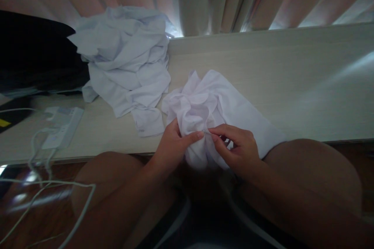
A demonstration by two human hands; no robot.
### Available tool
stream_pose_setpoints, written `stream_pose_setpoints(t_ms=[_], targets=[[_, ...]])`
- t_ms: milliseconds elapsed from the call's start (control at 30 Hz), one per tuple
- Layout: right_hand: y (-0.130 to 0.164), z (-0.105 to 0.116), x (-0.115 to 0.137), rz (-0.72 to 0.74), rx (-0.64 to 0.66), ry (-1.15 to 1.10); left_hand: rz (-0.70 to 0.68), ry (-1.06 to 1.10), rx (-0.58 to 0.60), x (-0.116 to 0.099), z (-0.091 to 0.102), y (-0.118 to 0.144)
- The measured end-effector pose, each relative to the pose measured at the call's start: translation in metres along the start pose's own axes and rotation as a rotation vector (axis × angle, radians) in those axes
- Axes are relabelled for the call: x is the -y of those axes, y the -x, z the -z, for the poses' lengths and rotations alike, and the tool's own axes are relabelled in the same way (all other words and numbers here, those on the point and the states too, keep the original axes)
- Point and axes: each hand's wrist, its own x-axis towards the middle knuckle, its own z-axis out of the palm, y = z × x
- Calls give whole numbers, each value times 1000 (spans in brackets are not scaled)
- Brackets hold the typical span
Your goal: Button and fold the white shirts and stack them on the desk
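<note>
A bunched white garment [242,111] lies at the table's near edge, partly hanging over it between the knees. My left hand [175,144] is closed on its gathered folds, thumb pressed on top and fingers hidden behind the cloth. Close by the left thumb tip, my right hand [238,146] pinches thumb and forefinger together at the fabric. Whatever sits between those fingertips is too small to make out. To the left of the garment is a heap of white clothes [125,54], crumpled and overlapping.
Dark cloth [37,50] is piled at the far left. In front of it lies a white power strip [64,126] with pale cables [84,202] trailing off the table's edge. Curtains [193,0] hang behind the pale table [292,81]. Both bare knees are against the near edge.
</note>
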Motion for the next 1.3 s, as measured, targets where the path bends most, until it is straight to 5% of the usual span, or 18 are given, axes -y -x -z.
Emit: stream_pose_setpoints(t_ms=[467, 733, 1300], targets=[[-5, 21, -13, -27, 335, 33, -30, -115, -3, 1, 4, -5], [-11, 23, -19, -8, 262, -47, -1, -81, 94, 6, 3, -7], [-6, 1, -29, -360, 215, -508, 18, -86, 201, 11, 6, -11]])
